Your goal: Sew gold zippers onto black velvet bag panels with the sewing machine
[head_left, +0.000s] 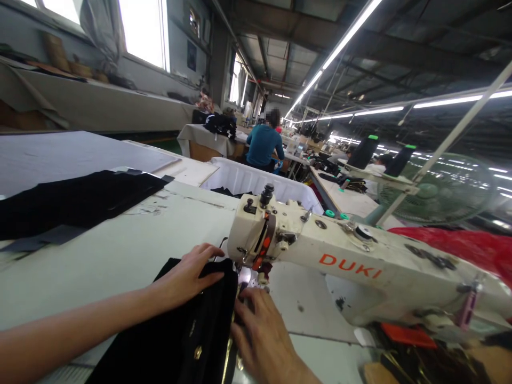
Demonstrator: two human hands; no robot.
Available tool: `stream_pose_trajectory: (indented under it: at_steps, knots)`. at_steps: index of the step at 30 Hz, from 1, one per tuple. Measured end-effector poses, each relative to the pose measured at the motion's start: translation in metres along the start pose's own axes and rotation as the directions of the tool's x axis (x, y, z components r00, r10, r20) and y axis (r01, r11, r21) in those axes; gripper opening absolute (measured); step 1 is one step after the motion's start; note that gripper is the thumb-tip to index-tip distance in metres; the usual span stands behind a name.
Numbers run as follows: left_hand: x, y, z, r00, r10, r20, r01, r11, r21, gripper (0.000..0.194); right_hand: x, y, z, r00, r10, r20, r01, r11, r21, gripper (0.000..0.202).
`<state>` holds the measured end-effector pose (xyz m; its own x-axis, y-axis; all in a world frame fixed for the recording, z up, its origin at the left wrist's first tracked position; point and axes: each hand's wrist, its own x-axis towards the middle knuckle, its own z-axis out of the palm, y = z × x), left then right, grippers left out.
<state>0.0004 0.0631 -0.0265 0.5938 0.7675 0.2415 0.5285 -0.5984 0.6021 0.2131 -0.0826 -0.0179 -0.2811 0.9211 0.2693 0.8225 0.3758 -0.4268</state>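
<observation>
A piece of black fabric [188, 325] lies on the sewing machine table, its upper right corner by the needle area. My left hand [190, 277] rests flat on it, fingers stretched towards the machine head and thumb apart. At the fabric's right edge, just below the presser foot area, my right hand [262, 336] has its fingers curled in and gripping that edge. A gold-toned strip [227, 362], looking like zipper teeth, runs along there, and a small gold piece [198, 352] shows on the cloth. The white sewing machine [304, 250] has its lamp lit; the needle is hidden.
More black fabric [80, 200] lies on the table at left. Behind the machine stands a white plastic bin [260, 178] with dark cloth inside. Black thread cones [362, 152] and a fan [436, 189] are at right. A person in a blue top [264, 144] sits farther off.
</observation>
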Motion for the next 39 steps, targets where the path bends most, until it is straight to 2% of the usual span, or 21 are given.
stream_pose_trajectory:
  at_steps: [2,3,5,7,10,14,19,26,33,36,39]
  knots:
    - [-0.016,0.008,0.002,0.993,0.089,-0.072,-0.082,0.992,0.099,0.054,0.0,-0.001,-0.002,1.0,0.014,0.0,-0.014,1.0,0.005,0.041]
    - [-0.026,0.011,0.004,0.983,0.168,-0.071,-0.155,0.975,0.162,0.057,0.0,-0.002,-0.003,1.0,0.015,-0.001,-0.015,1.0,0.004,0.042]
    - [-0.048,0.017,0.01,0.946,0.325,0.001,-0.313,0.909,0.275,0.063,-0.001,-0.002,-0.002,1.0,0.008,-0.008,-0.008,1.0,-0.007,0.041]
    - [-0.065,0.02,0.017,0.92,0.387,0.065,-0.384,0.852,0.357,0.071,-0.003,-0.002,-0.001,1.0,0.002,-0.024,-0.002,1.0,-0.027,0.038]
    - [-0.072,0.021,0.026,0.922,0.383,0.055,-0.367,0.82,0.439,0.074,-0.004,0.0,0.003,0.999,-0.005,-0.05,0.002,0.998,-0.064,0.04]
    - [-0.063,0.019,0.029,0.915,0.4,0.056,-0.383,0.813,0.439,0.071,-0.005,0.002,0.006,0.998,-0.028,-0.056,0.023,0.996,-0.09,0.04]
    - [-0.057,0.018,0.026,0.919,0.384,0.085,-0.387,0.841,0.377,0.068,-0.005,0.004,0.007,0.996,-0.041,-0.075,0.033,0.994,-0.1,0.04]
    - [-0.052,0.024,0.019,0.903,0.411,0.121,-0.426,0.83,0.36,0.067,-0.005,0.005,0.009,0.995,-0.044,-0.086,0.035,0.994,-0.102,0.04]
    - [-0.053,0.027,0.013,0.898,0.43,0.099,-0.438,0.84,0.32,0.074,-0.004,0.013,0.012,0.981,-0.071,-0.183,0.057,0.995,-0.079,0.038]
    - [-0.053,0.028,0.012,0.894,0.439,0.09,-0.443,0.837,0.321,0.077,0.0,0.014,0.011,0.986,-0.027,-0.164,0.007,0.993,-0.121,0.042]
    - [-0.054,0.028,0.011,0.891,0.448,0.071,-0.445,0.835,0.324,0.078,0.003,0.013,0.009,0.994,-0.035,-0.107,0.014,0.981,-0.192,0.044]
